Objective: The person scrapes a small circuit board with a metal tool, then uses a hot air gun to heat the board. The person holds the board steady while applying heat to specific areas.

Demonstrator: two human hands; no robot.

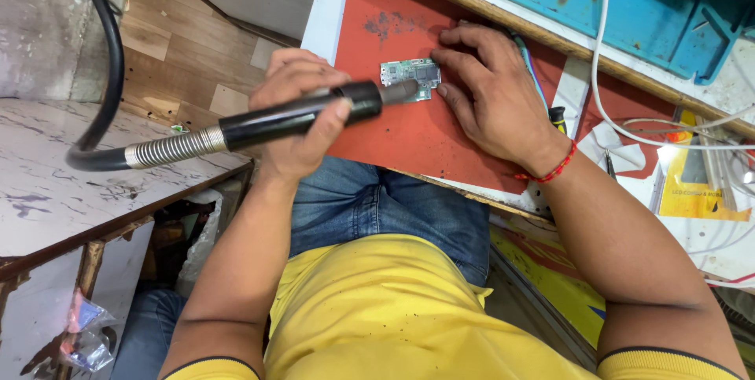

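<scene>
Green and thin, the small rectangular circuit board [410, 76] lies flat on the red rubber mat [409, 132] that covers the desk [324, 10], directly beneath the left grip's tool tip and touching the fingertips of the right hand [487, 93]. The left hand [297, 116] is wrapped shut around the black cylindrical hot-air handpiece [291, 118], whose grey nozzle points over the board and whose ribbed metal collar and black hose [106, 65] trail away behind the wrist. The right grip is spread flat, fingertips pressing the board's right edge, clasping nothing. The board looks light, stiff and brittle, with exposed chips, so it seems best held by its bare edges. The handpiece looks rigid, the hose dragging on it.
</scene>
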